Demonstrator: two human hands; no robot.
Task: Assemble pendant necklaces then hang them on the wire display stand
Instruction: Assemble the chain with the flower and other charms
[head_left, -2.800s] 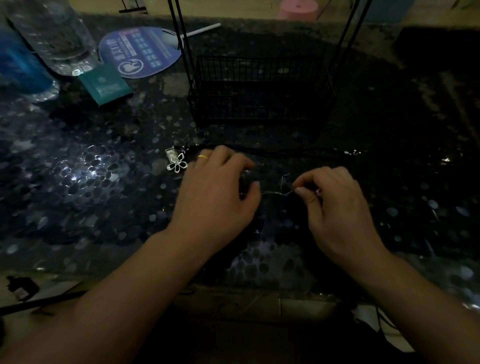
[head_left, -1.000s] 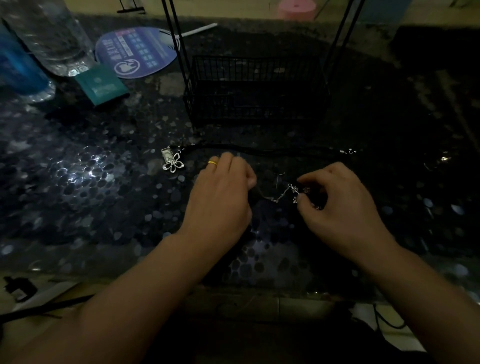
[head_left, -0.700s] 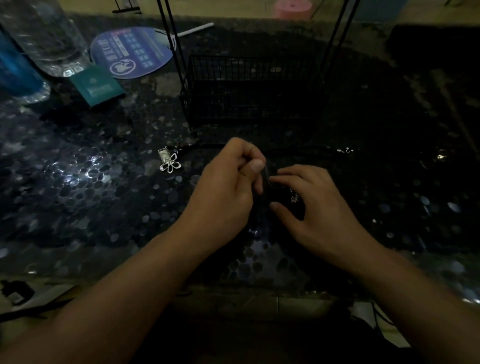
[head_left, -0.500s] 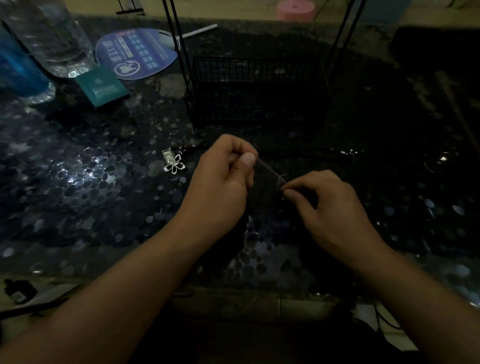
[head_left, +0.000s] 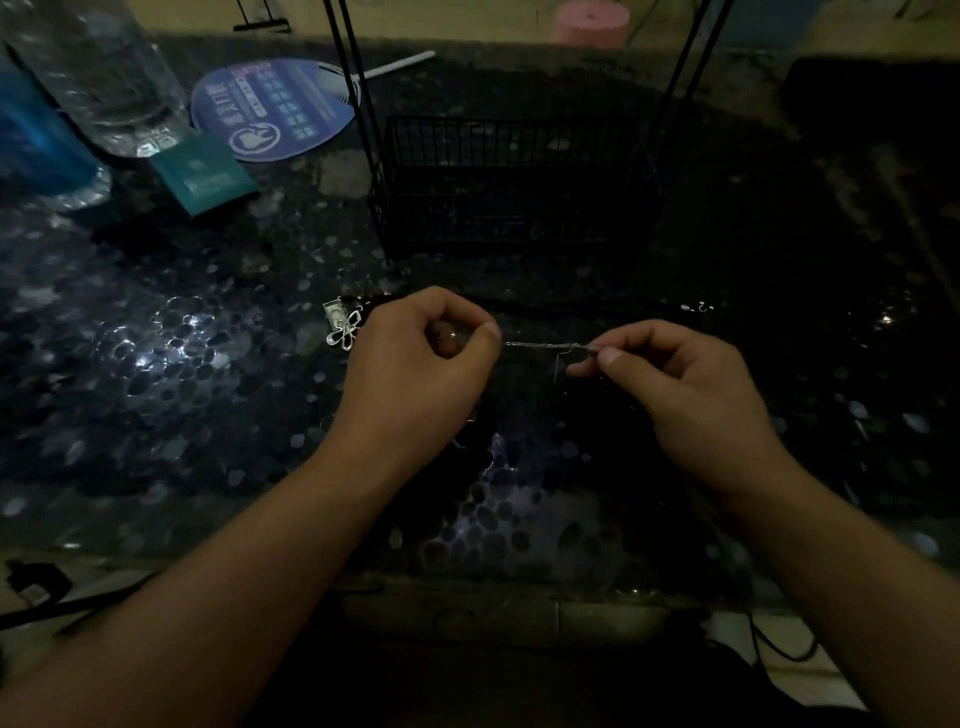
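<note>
A thin silver chain is stretched level between my two hands just above the dark speckled table. My left hand pinches its left end between thumb and curled fingers. My right hand pinches its right end, where a small dark piece hangs. A silver flower pendant on a black cord lies on the table just left of my left hand. The black wire display stand, with a basket base and thin uprights, stands behind my hands.
A clear water bottle, a blue bottle, a teal card and a round blue fan sit at the back left. A pink roll is at the far edge. Cables lie below the table's front edge.
My hands came together, then drew apart, pulling the chain taut between them. Both hands lifted slightly off the table; the flower pendant stayed in place.
</note>
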